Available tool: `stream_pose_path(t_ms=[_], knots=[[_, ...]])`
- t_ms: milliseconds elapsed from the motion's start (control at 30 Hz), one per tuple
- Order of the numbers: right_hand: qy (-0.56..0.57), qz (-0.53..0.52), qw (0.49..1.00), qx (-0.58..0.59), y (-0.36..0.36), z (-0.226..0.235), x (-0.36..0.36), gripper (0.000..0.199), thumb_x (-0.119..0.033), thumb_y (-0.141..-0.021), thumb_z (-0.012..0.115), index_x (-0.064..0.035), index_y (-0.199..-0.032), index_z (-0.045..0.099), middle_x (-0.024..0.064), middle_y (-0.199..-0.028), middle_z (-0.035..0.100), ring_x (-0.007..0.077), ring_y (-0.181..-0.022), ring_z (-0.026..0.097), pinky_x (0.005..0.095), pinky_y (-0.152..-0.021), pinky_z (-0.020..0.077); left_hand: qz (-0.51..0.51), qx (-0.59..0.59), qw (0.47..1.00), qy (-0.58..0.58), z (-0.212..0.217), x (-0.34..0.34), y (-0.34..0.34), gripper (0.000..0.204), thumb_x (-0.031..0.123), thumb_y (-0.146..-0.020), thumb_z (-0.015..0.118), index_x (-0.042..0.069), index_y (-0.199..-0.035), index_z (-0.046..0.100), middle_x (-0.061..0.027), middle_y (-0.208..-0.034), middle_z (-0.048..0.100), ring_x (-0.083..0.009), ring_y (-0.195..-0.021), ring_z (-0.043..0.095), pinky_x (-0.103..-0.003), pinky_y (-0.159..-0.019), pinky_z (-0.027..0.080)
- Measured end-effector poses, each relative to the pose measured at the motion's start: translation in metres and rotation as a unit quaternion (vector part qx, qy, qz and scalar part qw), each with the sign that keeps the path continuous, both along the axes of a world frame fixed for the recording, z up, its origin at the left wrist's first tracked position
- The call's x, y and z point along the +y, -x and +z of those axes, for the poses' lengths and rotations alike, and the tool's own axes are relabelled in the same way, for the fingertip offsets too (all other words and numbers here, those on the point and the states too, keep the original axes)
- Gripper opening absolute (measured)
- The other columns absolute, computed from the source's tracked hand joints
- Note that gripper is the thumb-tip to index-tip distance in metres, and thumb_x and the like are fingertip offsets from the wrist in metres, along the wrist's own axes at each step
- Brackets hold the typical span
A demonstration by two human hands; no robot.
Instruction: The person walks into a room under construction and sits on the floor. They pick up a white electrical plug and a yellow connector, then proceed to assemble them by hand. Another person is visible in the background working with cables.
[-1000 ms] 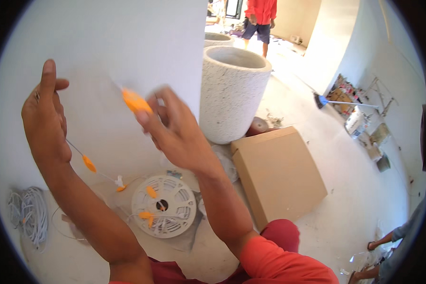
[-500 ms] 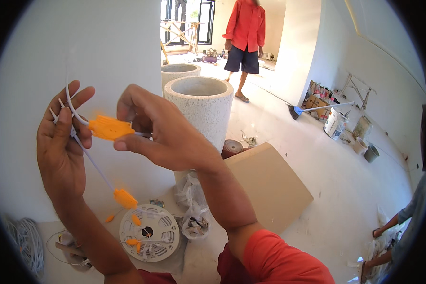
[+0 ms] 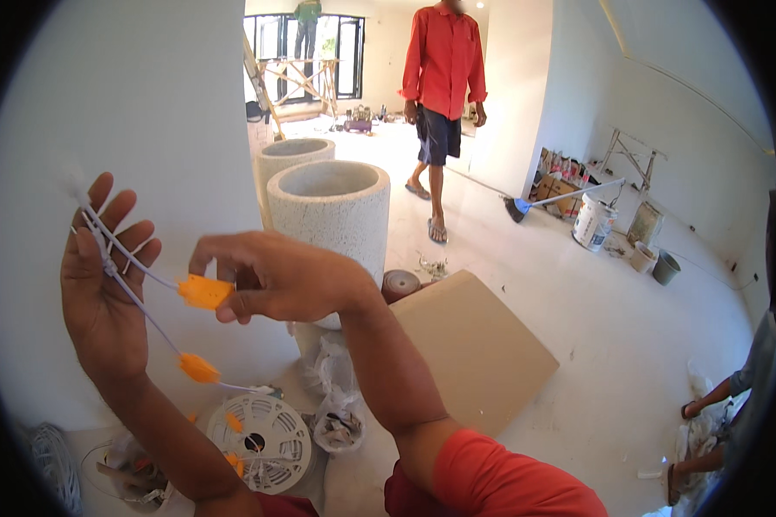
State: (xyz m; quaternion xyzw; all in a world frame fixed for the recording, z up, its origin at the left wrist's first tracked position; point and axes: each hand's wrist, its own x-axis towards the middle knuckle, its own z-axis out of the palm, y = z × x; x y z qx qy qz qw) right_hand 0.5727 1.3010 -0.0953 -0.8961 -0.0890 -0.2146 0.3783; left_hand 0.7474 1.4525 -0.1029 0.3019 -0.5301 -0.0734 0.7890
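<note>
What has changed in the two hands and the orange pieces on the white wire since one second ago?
The right hand moved its small orange plastic piece from beside the left hand's fingers outward along the thin white wire. The left hand has opened its palm. The second orange piece still hangs below; the white round spool stayed on the floor.

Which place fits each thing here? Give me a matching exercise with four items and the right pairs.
1. left hand
2. right hand
3. white reel
4. broom

a. leaning on the far wall
b. pinching an orange tag
c. on the floor below the hands
d. open, white wires across its palm

Pairs: 1-d, 2-b, 3-c, 4-a
</note>
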Motion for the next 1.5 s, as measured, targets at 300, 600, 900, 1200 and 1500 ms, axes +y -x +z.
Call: stream_pose_path(t_ms=[300, 600, 900, 1200, 1500], knots=[[0.018, 0.013, 0.997, 0.068, -0.012, -0.014, -0.004, 0.031, -0.014, -0.091, 0.076, 0.0015, -0.112, 0.060, 0.0134, -0.085, 0.074, 0.0201, -0.074, 0.072, 0.0326, -0.067, 0.0550, -0.049, -0.010, 0.999, -0.013, -0.006, -0.018, -0.006, 0.048, 0.031, -0.108, 0.055, -0.002, -0.144, 0.051, -0.0043, -0.094, 0.069, -0.0067, -0.072, 0.064, -0.021, -0.066, 0.052], [0.033, -0.067, 0.990, -0.118, -0.023, -0.013, 0.005, 0.031, -0.018, -0.087, 0.081, 0.0019, -0.103, 0.064, 0.0124, -0.083, 0.073, 0.0212, -0.072, 0.071, 0.0327, -0.067, 0.0553, -0.014, 0.080, 0.997, -0.009, -0.017, -0.056, 0.010, 0.050, 0.031, -0.107, 0.059, -0.003, -0.142, 0.049, -0.0016, -0.095, 0.064, -0.0093, -0.091, 0.065, -0.021, -0.077, 0.054], [0.019, -0.200, 0.976, -0.085, -0.025, -0.012, -0.003, 0.014, -0.007, -0.087, 0.077, 0.0014, -0.089, 0.065, 0.0084, -0.070, 0.066, 0.0127, -0.062, 0.062, 0.0293, -0.059, 0.0483, -0.148, 0.059, 0.986, -0.039, -0.015, -0.072, 0.031, 0.038, 0.025, -0.109, 0.054, -0.002, -0.135, 0.053, -0.0098, -0.107, 0.070, -0.0140, -0.098, 0.066, -0.030, -0.089, 0.055], [0.065, -0.115, 0.970, -0.205, -0.018, -0.014, -0.010, 0.018, -0.011, -0.094, 0.071, 0.0029, -0.085, 0.063, 0.0073, -0.064, 0.061, 0.0117, -0.056, 0.060, 0.0295, -0.055, 0.0480, -0.101, -0.040, 0.991, -0.072, -0.025, -0.068, 0.029, 0.072, 0.051, -0.107, 0.047, -0.002, -0.154, 0.037, -0.0198, -0.136, 0.062, -0.0241, -0.119, 0.064, -0.041, -0.106, 0.050], [-0.249, -0.122, 0.881, -0.383, -0.001, -0.002, -0.010, 0.028, -0.022, -0.103, 0.063, -0.0006, -0.086, 0.058, 0.0025, -0.063, 0.058, 0.0074, -0.051, 0.053, 0.0244, -0.048, 0.0438, -0.180, -0.187, 0.929, -0.264, -0.049, -0.069, 0.008, 0.101, 0.080, -0.090, 0.052, -0.009, -0.137, 0.053, -0.0223, -0.111, 0.072, -0.0285, -0.094, 0.074, -0.039, -0.089, 0.056]])
